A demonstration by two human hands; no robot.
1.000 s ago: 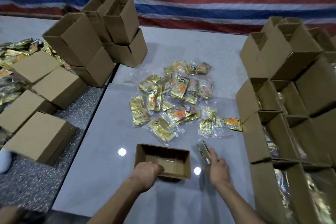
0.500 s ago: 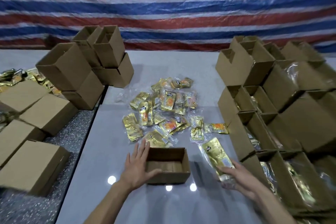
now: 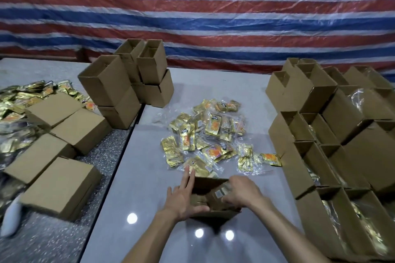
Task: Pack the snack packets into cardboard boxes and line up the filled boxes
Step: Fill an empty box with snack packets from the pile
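Observation:
A small open cardboard box (image 3: pixel 208 183) sits on the grey table in front of me. My left hand (image 3: pixel 182 197) lies flat against its left wall, fingers straight and thumb at the near rim. My right hand (image 3: pixel 242 191) reaches over the box from the right and holds a gold snack packet (image 3: pixel 220 193) down inside it. Just beyond the box lies a loose pile of gold and orange snack packets (image 3: pixel 205 134).
Open boxes with packets inside stand in rows at the right (image 3: pixel 333 156). Empty boxes are stacked at the back left (image 3: pixel 128 83), and closed boxes (image 3: pixel 62 186) lie on the speckled surface at left beside more packets (image 3: pixel 19 104). A striped tarp hangs behind.
My right hand has carried the gold packet from the table at the right into the box. My left hand stays flat at the box's left side. The view has tilted upward.

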